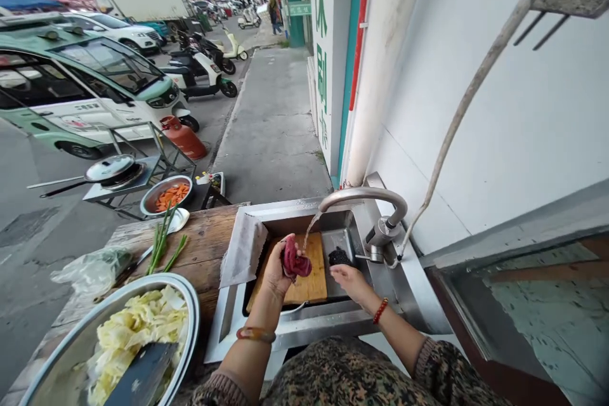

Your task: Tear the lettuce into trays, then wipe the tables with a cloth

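My left hand [276,269] grips a crumpled dark red cloth [295,259] over the sink [304,323]. Beneath it, a wooden cutting board [311,276] lies slanted in the basin. Water [310,229] runs from the curved faucet [366,193] just behind the cloth. To the right, my right hand [349,282] hangs over the basin, fingers stretched leftward, with nothing seen in it. Close behind its fingers sits a dark, clumped item [339,256], perhaps a scrubber. A pale grey cloth [243,247] drapes over the sink's left edge.
A metal bowl of chopped cabbage [137,323] with a cleaver [143,374] stands at left on the wooden table [214,235]. Green onions [164,244], a ladle [178,221] and a plastic bag [98,269] lie behind it. A white wall [523,139] bounds the right.
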A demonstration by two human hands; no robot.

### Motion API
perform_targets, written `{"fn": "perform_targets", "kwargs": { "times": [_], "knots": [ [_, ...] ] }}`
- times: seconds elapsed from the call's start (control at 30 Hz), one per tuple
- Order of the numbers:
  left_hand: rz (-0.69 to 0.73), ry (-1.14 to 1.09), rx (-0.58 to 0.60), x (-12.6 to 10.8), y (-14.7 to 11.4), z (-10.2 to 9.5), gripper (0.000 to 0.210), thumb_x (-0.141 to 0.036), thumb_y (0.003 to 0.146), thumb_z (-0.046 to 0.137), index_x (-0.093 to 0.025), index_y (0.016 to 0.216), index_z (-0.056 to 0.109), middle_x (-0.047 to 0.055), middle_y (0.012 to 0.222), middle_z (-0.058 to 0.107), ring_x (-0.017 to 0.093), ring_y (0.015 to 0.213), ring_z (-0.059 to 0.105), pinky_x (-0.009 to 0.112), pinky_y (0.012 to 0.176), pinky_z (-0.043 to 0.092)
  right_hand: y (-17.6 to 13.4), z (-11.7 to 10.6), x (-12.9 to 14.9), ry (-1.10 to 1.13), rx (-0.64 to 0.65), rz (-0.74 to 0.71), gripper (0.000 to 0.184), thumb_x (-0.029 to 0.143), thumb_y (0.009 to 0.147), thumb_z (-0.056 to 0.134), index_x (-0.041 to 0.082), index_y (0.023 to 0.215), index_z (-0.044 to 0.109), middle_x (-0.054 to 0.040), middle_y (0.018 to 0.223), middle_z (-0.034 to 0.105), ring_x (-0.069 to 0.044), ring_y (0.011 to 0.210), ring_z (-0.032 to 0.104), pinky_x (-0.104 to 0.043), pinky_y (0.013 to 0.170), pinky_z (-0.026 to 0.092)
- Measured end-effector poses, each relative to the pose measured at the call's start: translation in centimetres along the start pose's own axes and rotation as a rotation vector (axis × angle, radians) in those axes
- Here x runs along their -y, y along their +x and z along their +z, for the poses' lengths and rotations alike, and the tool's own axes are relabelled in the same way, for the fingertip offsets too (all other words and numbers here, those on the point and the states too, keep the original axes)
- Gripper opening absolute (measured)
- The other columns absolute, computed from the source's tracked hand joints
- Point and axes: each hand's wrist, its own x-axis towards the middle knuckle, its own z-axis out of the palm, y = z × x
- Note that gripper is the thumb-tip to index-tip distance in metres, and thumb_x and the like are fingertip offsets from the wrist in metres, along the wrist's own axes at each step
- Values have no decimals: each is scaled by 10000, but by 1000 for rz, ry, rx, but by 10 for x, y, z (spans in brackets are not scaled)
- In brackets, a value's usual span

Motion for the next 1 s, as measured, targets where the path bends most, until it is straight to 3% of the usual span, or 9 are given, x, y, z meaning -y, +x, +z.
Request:
{"fn": "perform_targets", "kwargs": {
  "times": [0.1,0.17,0.23,0.33,0.47,0.6,0.77,0.87,1.0],
  "knots": [
    [8,51,-85,4,-6,-1,246,-225,776,556,-151,1006,601,-17,613,611,117,471,579,240,514,493,18,-17,-21,-19,-201,37,631,596,715,594,146,1158,625,-148,1043,717,-275,990,675,-456,879,518],
    [13,71,-127,6,-11,-1,250,-237,768,568,-157,1003,597,-21,600,605,120,454,572,239,490,481,26,-25,-19,13,-246,38,744,610,754,529,130,1320,489,-184,1171,664,-271,1001,676,-441,842,535],
    [10,72,-155,8,-16,-1,252,-261,758,588,-168,992,598,-26,584,595,132,458,580,235,468,466,30,-33,-11,10,-210,45,742,608,793,478,135,1363,433,-199,1233,626,-255,908,701,-401,737,563],
    [13,30,-177,8,-23,-3,249,-287,743,613,-175,965,596,-27,579,591,138,463,582,234,465,457,28,-40,-7,-93,-86,32,627,598,815,447,151,1240,560,-165,1120,686,-245,812,710,-364,647,561],
    [16,-3,-216,8,-27,-5,227,-303,760,603,-176,949,590,-17,559,592,140,449,570,237,466,456,21,-35,-24,-239,107,-14,481,533,805,455,187,1047,686,-122,989,737,-262,865,710,-397,760,565],
    [-5,-31,-242,10,-27,-4,185,-307,783,589,-185,923,585,-7,545,596,153,451,575,243,462,454,23,-24,-32,-390,47,-103,462,469,792,449,186,1052,706,-144,1122,700,-286,1031,671,-434,924,523],
    [6,-72,-256,12,-22,-1,134,-304,772,613,-182,819,585,-5,542,595,144,434,565,244,461,459,34,-33,-7,-541,-50,-394,394,368,858,428,226,1114,692,-103,1222,656,-275,1154,604,-463,1038,454],
    [-24,-92,-265,13,-20,4,171,-328,784,615,-183,717,553,0,520,584,140,433,561,246,473,472,36,-40,4,-730,-33,-466,364,323,862,431,257,1103,696,-92,1210,663,-290,1128,617,-466,986,485],
    [-15,-96,-294,13,-17,11,159,-309,803,598,-176,724,564,14,540,606,139,440,568,242,470,472,39,-38,1,-904,86,-376,385,288,904,350,295,1050,706,-81,937,748,-293,880,710,-415,755,546]
  ]
}}
